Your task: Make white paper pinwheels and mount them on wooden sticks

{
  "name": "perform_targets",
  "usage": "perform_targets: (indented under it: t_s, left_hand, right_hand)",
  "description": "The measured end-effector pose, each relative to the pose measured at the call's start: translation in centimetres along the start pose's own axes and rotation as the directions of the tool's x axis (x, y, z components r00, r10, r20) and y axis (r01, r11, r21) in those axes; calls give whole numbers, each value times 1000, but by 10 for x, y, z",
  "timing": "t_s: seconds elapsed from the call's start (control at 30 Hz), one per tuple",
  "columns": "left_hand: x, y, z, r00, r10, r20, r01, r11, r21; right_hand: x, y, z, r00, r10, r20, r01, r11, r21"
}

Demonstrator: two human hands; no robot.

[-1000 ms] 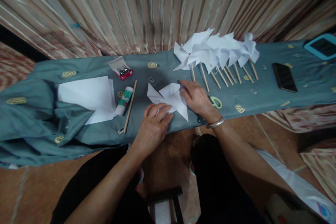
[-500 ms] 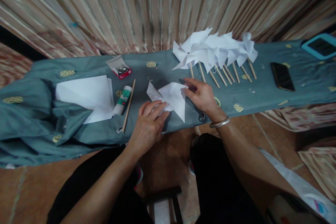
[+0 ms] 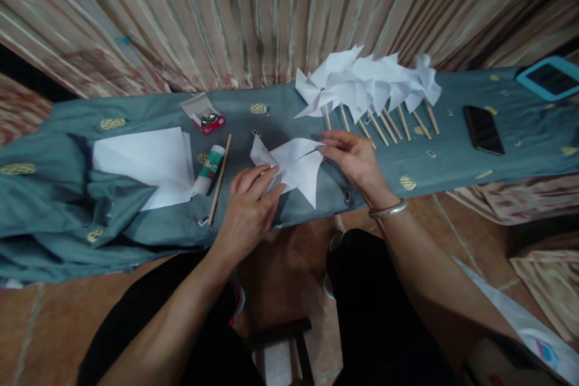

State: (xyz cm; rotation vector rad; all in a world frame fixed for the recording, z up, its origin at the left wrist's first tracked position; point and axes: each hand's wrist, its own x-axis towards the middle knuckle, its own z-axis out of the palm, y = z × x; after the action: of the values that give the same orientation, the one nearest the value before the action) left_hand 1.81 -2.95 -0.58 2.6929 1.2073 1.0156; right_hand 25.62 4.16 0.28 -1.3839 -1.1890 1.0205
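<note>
A white paper pinwheel point(image 3: 298, 170) without a stick lies on the cloth in front of me, its pointed blades partly folded. My left hand point(image 3: 251, 199) is closed at its left side, fingers and thumb on the paper, covering part of that blade. Between the thumb and fingers of my right hand point(image 3: 355, 160) is the tip of the right blade. Left of the pinwheel lie a wooden stick point(image 3: 220, 180) and a green and white glue stick point(image 3: 210, 170). Behind them stands an open red and white box point(image 3: 208, 120) with small shiny metal pieces in it.
Several finished pinwheels point(image 3: 362, 87) on wooden sticks lie in an overlapping row at the back. A stack of white paper point(image 3: 140, 160) is at left, partly under bunched cloth point(image 3: 108, 199). At right are a black phone point(image 3: 483, 129) and a blue-framed tablet point(image 3: 549, 78).
My right hand has shifted slightly right and up with the blade tip, and that blade is lifted a little more. My left hand has slid slightly left on the paper.
</note>
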Motion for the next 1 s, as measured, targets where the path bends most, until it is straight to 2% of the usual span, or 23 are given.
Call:
perform_targets:
  t_s: [0.2,0.37,0.53,0.7,0.87,1.0]
  left_hand:
    - [0,1,1,999,-26,42,25,999,27]
    - [1,-2,2,999,-12,37,9,997,82]
    - [2,-7,4,999,-14,33,11,996,90]
    - [4,-10,4,998,-46,40,43,996,77]
    - [7,-11,0,997,-64,47,60,995,80]
    - [7,-8,-4,995,-72,71,67,995,69]
  right_hand:
    - [0,0,1,996,58,-65,-57,998,16]
    - [4,11,1,996,-60,-61,50,987,-155]
    - [2,13,1,990,-144,3,135,920,-368]
    - [-3,4,3,977,-202,71,211,839,-502]
    - [-9,-5,4,977,-199,70,199,759,-620]
    - [-11,-2,-3,983,-176,46,167,773,-612]
